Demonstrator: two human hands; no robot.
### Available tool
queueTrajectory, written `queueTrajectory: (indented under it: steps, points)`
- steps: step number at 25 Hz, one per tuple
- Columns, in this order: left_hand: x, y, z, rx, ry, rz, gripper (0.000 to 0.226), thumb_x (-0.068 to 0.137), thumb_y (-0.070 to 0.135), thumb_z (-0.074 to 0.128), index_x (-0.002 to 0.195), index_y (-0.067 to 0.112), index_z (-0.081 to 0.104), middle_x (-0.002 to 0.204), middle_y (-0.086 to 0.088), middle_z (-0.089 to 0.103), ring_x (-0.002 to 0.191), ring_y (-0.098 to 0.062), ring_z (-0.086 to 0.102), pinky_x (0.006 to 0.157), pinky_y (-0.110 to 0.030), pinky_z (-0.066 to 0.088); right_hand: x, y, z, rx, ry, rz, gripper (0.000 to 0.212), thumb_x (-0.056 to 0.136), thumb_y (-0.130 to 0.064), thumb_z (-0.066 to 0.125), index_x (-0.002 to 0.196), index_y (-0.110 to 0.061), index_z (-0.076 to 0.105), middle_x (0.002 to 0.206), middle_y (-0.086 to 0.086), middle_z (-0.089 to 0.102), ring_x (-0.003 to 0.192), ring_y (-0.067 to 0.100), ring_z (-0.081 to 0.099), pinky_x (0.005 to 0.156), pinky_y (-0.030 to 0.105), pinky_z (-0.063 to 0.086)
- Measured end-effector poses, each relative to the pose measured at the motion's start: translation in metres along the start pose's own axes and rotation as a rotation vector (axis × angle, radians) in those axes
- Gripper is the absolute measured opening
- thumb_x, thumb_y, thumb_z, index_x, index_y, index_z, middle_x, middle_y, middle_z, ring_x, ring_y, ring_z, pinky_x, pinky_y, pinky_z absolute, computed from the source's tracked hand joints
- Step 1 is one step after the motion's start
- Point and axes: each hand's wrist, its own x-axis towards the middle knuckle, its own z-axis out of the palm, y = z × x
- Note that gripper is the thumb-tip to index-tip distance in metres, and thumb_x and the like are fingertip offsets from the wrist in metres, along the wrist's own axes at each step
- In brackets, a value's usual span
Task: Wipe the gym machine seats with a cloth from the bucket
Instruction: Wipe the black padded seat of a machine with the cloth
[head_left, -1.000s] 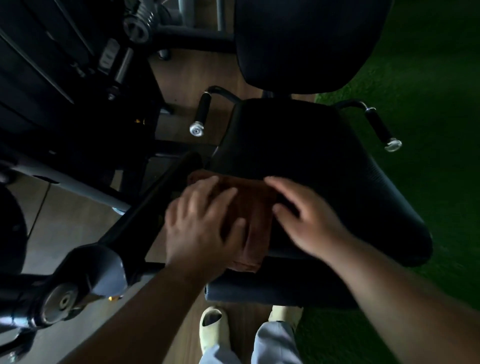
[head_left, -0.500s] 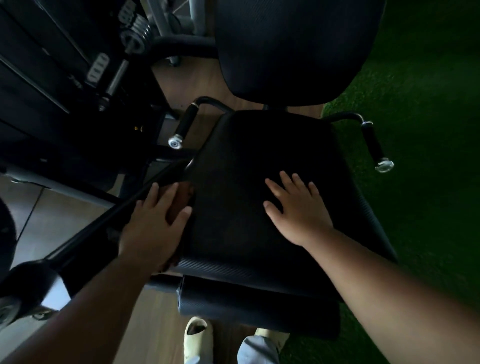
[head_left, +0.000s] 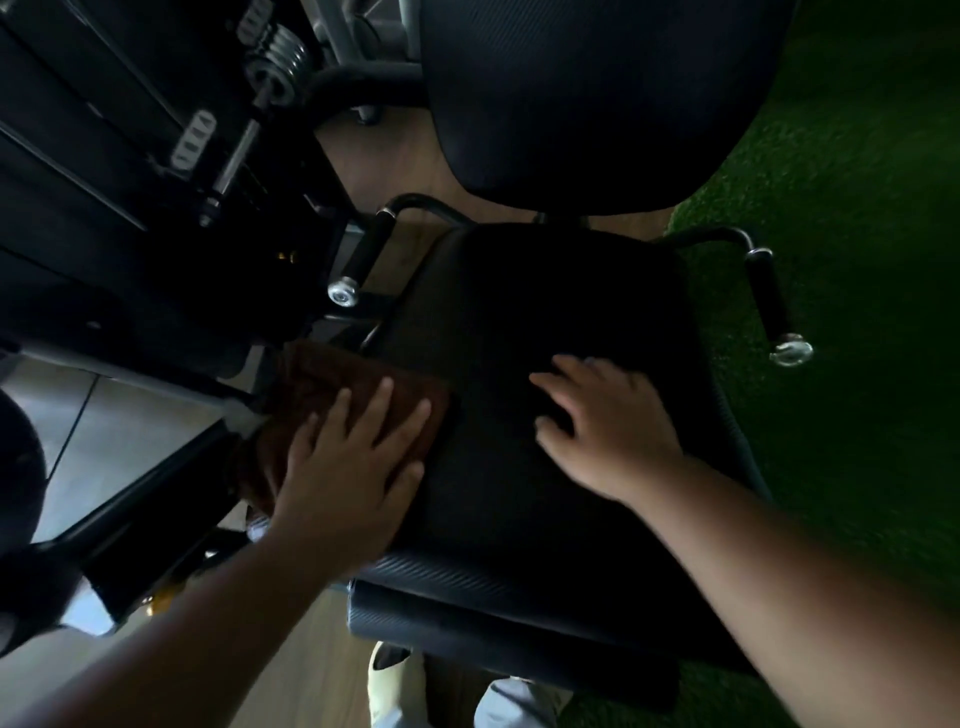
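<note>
Two hands work the black seat (head_left: 545, 322) of a gym machine in dim light. The left hand (head_left: 348, 462) presses flat, fingers straight and spread, on a brown cloth (head_left: 332, 384) at the seat's nine o'clock edge, part of the fabric overhanging the side toward a machine frame bar (head_left: 156, 509) close by. The right hand (head_left: 608, 421) rests on bare padding, fingers loosely bent, holding nothing (it looks to be bracing). From the cloth, the unwiped pad lies toward three o'clock and twelve, its long axis running six to twelve toward the backrest (head_left: 597, 93). Open room seems widest rightward, bounded by side handles (head_left: 769, 296) and, at six, the front roll (head_left: 509, 623). No bucket shows.
</note>
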Motion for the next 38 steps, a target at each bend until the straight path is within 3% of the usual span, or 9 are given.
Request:
queueTrajectory:
  steps: [5, 11, 15, 18, 21, 27, 31, 35, 38]
  points:
    - [0.049, -0.002, 0.001, -0.031, 0.004, 0.053, 0.056, 0.093, 0.065, 0.010, 0.147, 0.062, -0.005, 0.166, 0.016, -0.005, 0.153, -0.029, 0.003, 0.117, -0.058, 0.012, 0.058, 0.046, -0.005, -0.043, -0.101, 0.242, 0.067, 0.096, -0.071, 0.020, 0.156, -0.046, 0.006, 0.169, -0.003, -0.003, 0.154, 0.028, -0.002, 0.122, 0.057, 0.002]
    - [0.235, -0.018, 0.000, -0.278, -0.143, -0.016, 0.058, 0.094, 0.065, 0.023, 0.149, 0.060, 0.003, 0.167, 0.002, -0.005, 0.150, -0.039, 0.014, 0.120, -0.055, 0.017, 0.058, 0.049, 0.001, -0.031, -0.041, 0.236, 0.067, 0.094, -0.070, 0.017, 0.155, -0.047, 0.002, 0.168, -0.005, -0.007, 0.154, 0.023, -0.008, 0.123, 0.054, -0.001]
    - [0.137, -0.003, -0.003, -0.040, -0.032, 0.239, 0.056, 0.097, 0.058, 0.021, 0.151, 0.057, 0.002, 0.168, 0.004, 0.002, 0.151, -0.038, 0.011, 0.115, -0.063, 0.021, 0.061, 0.045, 0.000, -0.051, -0.071, 0.261, 0.070, 0.089, -0.070, 0.013, 0.155, -0.049, -0.001, 0.168, -0.006, -0.010, 0.154, 0.022, -0.010, 0.123, 0.053, -0.002]
    - [0.073, 0.001, -0.019, -0.093, -0.132, 0.365, 0.054, 0.099, 0.056, 0.020, 0.149, 0.061, 0.001, 0.166, 0.013, -0.007, 0.153, -0.033, 0.000, 0.115, -0.065, 0.011, 0.062, 0.044, -0.002, -0.045, -0.083, 0.273, 0.070, 0.091, -0.070, 0.018, 0.155, -0.048, 0.000, 0.167, -0.006, -0.012, 0.153, 0.023, -0.012, 0.122, 0.053, -0.006]
    - [0.160, 0.003, -0.019, -0.024, -0.164, 0.385, 0.053, 0.101, 0.057, 0.018, 0.144, 0.065, -0.011, 0.163, 0.018, -0.020, 0.152, -0.029, -0.014, 0.116, -0.065, 0.003, 0.063, 0.045, -0.002, -0.042, -0.084, 0.274, 0.075, 0.086, -0.075, 0.012, 0.155, -0.048, -0.002, 0.167, -0.006, -0.012, 0.153, 0.023, -0.013, 0.122, 0.053, -0.008]
    - [0.345, 0.030, -0.019, -0.157, -0.222, 0.291, 0.050, 0.101, 0.057, 0.021, 0.147, 0.063, 0.002, 0.166, 0.015, -0.010, 0.152, -0.032, -0.002, 0.115, -0.068, 0.006, 0.065, 0.051, 0.002, -0.016, -0.072, 0.279, 0.078, 0.081, -0.078, 0.006, 0.153, -0.052, -0.006, 0.167, -0.007, -0.012, 0.153, 0.022, -0.012, 0.121, 0.053, -0.010]
    - [0.239, 0.032, -0.022, -0.070, -0.202, 0.431, 0.049, 0.104, 0.049, 0.019, 0.150, 0.057, 0.004, 0.166, 0.011, -0.006, 0.153, -0.032, 0.000, 0.117, -0.066, 0.008, 0.065, 0.052, 0.000, -0.010, -0.110, 0.275, 0.078, 0.081, -0.078, 0.009, 0.153, -0.052, -0.006, 0.167, -0.006, -0.012, 0.154, 0.024, -0.012, 0.121, 0.055, -0.009]
    - [0.089, 0.021, -0.019, -0.057, -0.188, 0.666, 0.051, 0.100, 0.052, 0.026, 0.151, 0.054, 0.019, 0.166, 0.007, 0.016, 0.147, -0.037, 0.029, 0.106, -0.066, 0.028, 0.065, 0.052, 0.001, 0.006, -0.093, 0.254, 0.073, 0.084, -0.074, 0.008, 0.153, -0.051, -0.003, 0.168, -0.006, -0.009, 0.154, 0.025, -0.010, 0.121, 0.055, -0.010]
    - [0.124, 0.042, -0.022, -0.068, -0.210, 0.639, 0.049, 0.102, 0.055, 0.016, 0.146, 0.064, -0.005, 0.165, 0.018, -0.013, 0.153, -0.030, -0.003, 0.114, -0.065, 0.005, 0.065, 0.053, 0.002, 0.025, -0.066, 0.245, 0.069, 0.086, -0.066, 0.005, 0.154, -0.050, 0.002, 0.168, -0.006, -0.005, 0.154, 0.024, -0.007, 0.121, 0.054, -0.009]
